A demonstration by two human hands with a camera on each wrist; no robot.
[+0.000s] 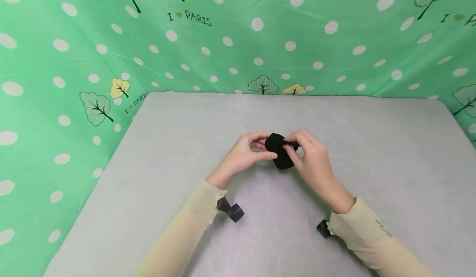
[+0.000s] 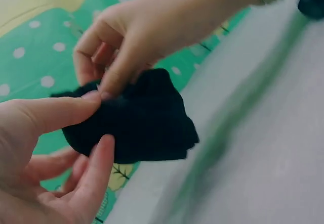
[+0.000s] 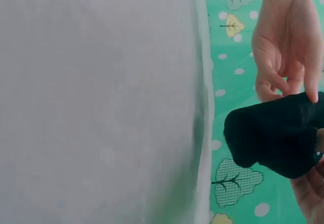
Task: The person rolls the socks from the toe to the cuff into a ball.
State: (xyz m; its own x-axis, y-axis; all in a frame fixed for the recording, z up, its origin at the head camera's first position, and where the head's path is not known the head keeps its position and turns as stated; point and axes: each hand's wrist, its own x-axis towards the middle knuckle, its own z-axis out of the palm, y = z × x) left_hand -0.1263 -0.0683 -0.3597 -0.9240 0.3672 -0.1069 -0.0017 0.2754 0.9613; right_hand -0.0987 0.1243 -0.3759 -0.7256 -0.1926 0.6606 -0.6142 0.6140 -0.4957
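Observation:
Between the two hands, above the grey table, is a small folded bundle of black cloth point(image 1: 284, 160), much like a rolled-up sock. My left hand point(image 1: 245, 152) holds its left side, the thumb on the near face and the fingers around the far edge. From the right, my right hand point(image 1: 315, 161) pinches a fold at the top between thumb and fingers. In the left wrist view the cloth bundle point(image 2: 144, 130) shows layered edges at one end. The right wrist view shows a rounded end of the bundle point(image 3: 268, 133), with the right fingers mostly out of frame.
A grey-topped table point(image 1: 178, 132) lies under both hands. Green curtain point(image 1: 223, 62) with white dots and printed trees hangs behind and along the left side. Dark straps point(image 1: 235, 213) hang from the sleeves at both wrists.

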